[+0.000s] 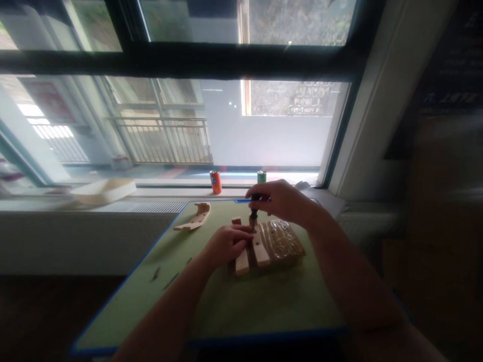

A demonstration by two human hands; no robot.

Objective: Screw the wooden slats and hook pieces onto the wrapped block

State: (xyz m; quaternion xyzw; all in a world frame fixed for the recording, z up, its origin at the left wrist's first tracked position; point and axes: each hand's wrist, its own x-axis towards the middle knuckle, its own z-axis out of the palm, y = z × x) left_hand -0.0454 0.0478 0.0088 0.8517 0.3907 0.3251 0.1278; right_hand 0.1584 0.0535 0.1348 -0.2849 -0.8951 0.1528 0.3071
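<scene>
My right hand [277,198] is closed around the dark handle of a screwdriver [253,210]. The screwdriver stands almost upright, its tip down at a pale wooden piece with dark holes [261,254]. Beside the tip, my left hand [228,244] rests over the wood with its fingers drawn together. Whatever is between those fingertips is too small to make out. Another wooden strip [242,262] lies under and next to the left hand. On the right, a shiny plastic-wrapped brown pack [285,240] touches the wooden piece.
A curved wooden part [196,217] lies at the table's far left. Small dark items [156,274] are scattered on the green tabletop [124,306]. An orange can [215,182], a green can [261,176] and a pale tray [103,191] stand along the windowsill.
</scene>
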